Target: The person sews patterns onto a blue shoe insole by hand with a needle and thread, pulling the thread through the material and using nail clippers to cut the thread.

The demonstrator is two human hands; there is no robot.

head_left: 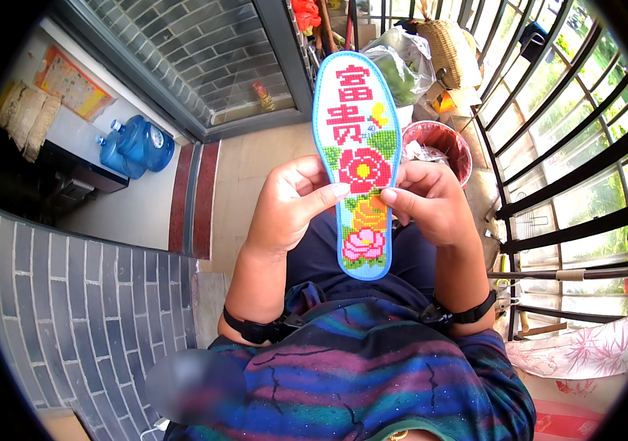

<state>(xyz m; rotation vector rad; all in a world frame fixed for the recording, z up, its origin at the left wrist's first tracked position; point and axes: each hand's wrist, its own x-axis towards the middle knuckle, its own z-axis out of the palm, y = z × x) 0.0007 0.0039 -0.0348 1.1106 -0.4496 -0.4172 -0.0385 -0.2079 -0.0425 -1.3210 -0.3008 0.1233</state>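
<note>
Between my two hands is an embroidered shoe insole [330, 158], held up with its wide toe end away from me. Its white face carries red stitched characters, a yellow butterfly, and red, orange and pink flowers with green leaves, all inside a blue edging. My left hand [293, 202] pinches the left edge near the middle, thumb on the face and fingers behind. On the opposite edge my right hand [432, 202] grips in the same way, its thumb beside the red flower. The insole's back is hidden, as are most of my fingertips.
Blue water bottles [146, 145] stand by a doorway at the left, above a grey brick wall [101, 301]. Beyond the insole are a red bin [463, 158] with a bag inside, a plastic bag [402, 66] of greens and a woven basket [452, 55]. Dark railings [571, 176] run along the right.
</note>
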